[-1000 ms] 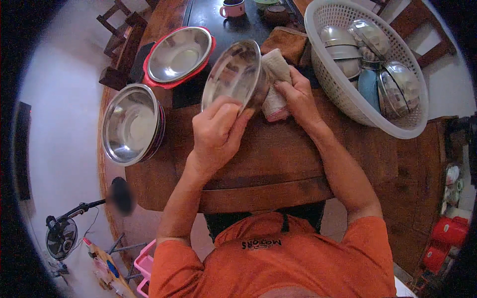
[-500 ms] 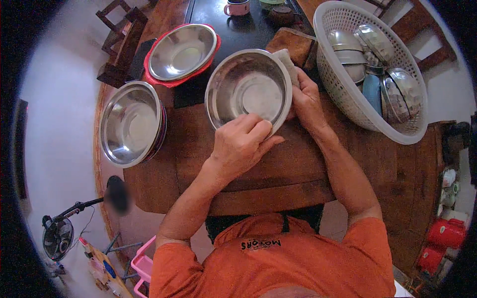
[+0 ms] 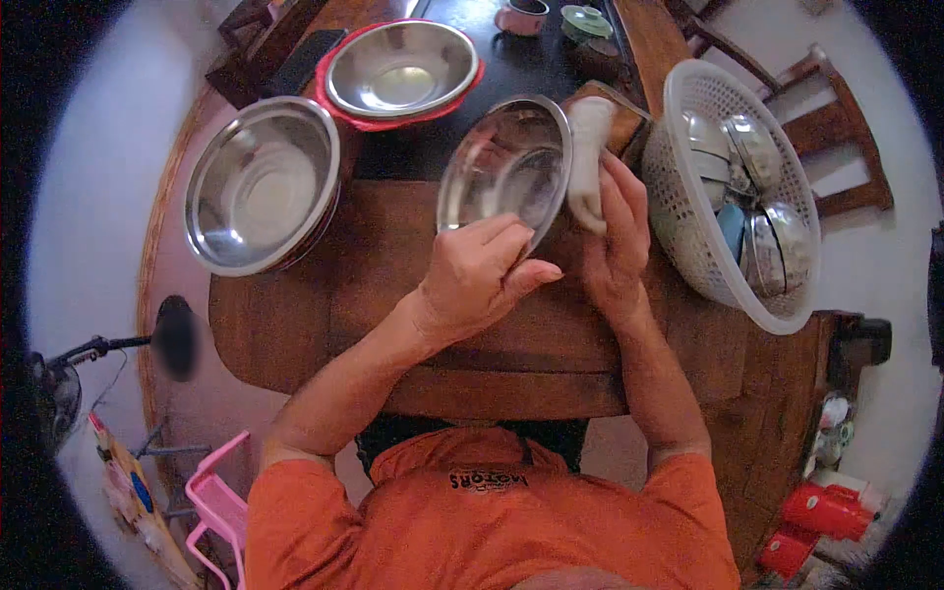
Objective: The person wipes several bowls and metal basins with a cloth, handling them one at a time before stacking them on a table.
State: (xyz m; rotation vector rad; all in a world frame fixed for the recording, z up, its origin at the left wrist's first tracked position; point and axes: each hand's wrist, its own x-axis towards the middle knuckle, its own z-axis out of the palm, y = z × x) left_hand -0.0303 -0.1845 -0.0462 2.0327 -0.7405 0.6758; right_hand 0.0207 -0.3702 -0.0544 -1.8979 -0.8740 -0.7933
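Note:
A shiny stainless steel bowl (image 3: pixel 504 162) is tilted up over the middle of the table, its hollow turned partly sideways. My left hand (image 3: pixel 480 267) grips its near rim, fingers inside and thumb pointing right. To the right of the bowl, my right hand (image 3: pixel 618 236) holds a pale folded cloth (image 3: pixel 589 147) against the palm and fingers. A small gap separates the cloth from the bowl's rim. Several similar bowls appear stacked at the left, under a steel bowl (image 3: pixel 261 187). Beyond it, another steel bowl (image 3: pixel 403 74) rests in a red, wavy-edged one.
At the right stands a tall white perforated basket (image 3: pixel 678 211) with several steel bowls and something blue inside. A pink mug (image 3: pixel 521 17), a green lidded bowl (image 3: pixel 586 24) and a brown box (image 3: pixel 627 128) sit at the back. Wooden chairs (image 3: pixel 836 138) flank the table.
The bowl has turned more on edge, and the cloth in my right hand has come away from its rim. My view has shifted, so the surroundings sit differently.

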